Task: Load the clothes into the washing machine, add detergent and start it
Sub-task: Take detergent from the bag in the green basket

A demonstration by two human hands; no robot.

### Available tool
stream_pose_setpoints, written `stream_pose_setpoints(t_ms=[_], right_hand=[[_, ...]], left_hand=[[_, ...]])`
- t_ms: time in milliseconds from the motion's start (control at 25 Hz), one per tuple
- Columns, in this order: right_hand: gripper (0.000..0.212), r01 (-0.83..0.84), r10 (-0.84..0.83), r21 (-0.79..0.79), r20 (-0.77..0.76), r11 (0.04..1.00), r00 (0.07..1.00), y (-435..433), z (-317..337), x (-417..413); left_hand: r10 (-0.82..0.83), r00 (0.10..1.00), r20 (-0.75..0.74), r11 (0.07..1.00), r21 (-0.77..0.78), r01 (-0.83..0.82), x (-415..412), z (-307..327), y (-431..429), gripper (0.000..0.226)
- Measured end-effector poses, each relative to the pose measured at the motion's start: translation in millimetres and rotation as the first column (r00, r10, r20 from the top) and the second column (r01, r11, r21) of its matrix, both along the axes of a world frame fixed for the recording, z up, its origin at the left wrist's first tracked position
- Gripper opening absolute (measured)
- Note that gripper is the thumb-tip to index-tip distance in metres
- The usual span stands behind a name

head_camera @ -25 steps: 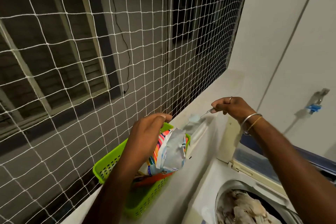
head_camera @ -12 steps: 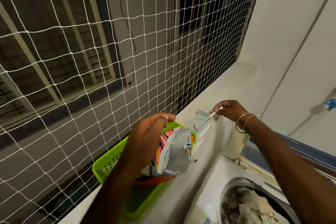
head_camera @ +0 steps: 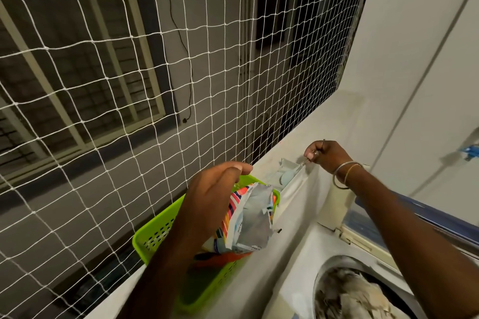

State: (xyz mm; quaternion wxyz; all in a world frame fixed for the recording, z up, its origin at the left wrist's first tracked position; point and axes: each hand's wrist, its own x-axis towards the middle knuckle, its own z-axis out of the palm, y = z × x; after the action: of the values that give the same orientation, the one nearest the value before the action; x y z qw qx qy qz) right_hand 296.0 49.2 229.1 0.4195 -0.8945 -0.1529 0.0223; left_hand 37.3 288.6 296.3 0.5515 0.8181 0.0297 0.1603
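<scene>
Left hand over detergent packet in green basket, its grip hidden, cannot tell, right hand fingers pinching spoon at ledge, clothes in washer

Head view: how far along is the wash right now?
Done: pale clothes already lie in the white washing machine's open drum. In hand: the left hand holds the torn striped detergent packet in the green plastic basket, while the right hand pinches a small metal spoon at the ledge. Left: scooping detergent into the drum, then starting the machine.
</scene>
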Motion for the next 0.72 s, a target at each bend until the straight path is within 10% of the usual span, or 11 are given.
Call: stream_pose_setpoints(t_ms=[720], right_hand=[[0.030,0.077,-0.071,-0.033,0.149,0.997,0.986,-1.6,-0.3,-4.1]], left_hand=[[0.014,0.999,-0.036,1.000,-0.016,-0.015,-5.2,4.5,-4.6,0.042]])
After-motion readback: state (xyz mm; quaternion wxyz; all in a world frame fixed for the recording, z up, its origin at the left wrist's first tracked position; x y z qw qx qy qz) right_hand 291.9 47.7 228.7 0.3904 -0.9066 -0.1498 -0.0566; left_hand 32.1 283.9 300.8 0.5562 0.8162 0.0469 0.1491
